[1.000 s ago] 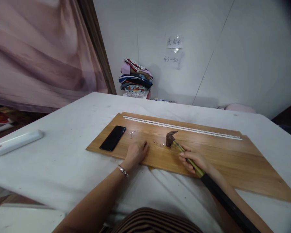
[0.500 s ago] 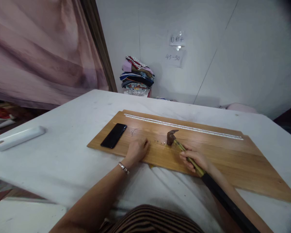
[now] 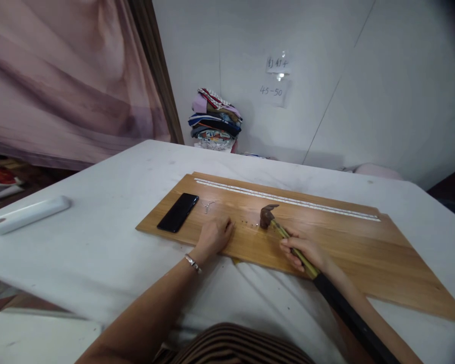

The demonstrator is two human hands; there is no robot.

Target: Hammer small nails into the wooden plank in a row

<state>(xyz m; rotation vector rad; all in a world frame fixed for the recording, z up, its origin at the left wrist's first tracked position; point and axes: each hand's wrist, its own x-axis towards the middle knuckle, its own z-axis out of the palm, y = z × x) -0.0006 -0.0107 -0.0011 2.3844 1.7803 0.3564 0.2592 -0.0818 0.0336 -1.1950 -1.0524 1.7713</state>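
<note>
My right hand (image 3: 305, 250) is wrapped around the yellow part of a claw hammer's handle. The rusty head of the claw hammer (image 3: 266, 217) is at the board's surface, claw pointing up and right; I cannot tell if it touches. Just left of it, a row of several tiny nails (image 3: 251, 225) shows in the wooden board (image 3: 345, 253). My left hand (image 3: 215, 235) rests on the board left of the nails, fingers curled in; anything in them is hidden. Beyond it lies a small heap of loose nails (image 3: 208, 206).
A black phone (image 3: 178, 212) lies at the board's left end. Two white measuring strips (image 3: 288, 198) run along its far side. On the white table (image 3: 109, 202), a white plastic handle-like piece (image 3: 30, 215) lies far left. Folded clothes (image 3: 215, 121) are stacked by the wall.
The hammer head and my right hand have shifted very slightly. My left hand stays in place on the board.
</note>
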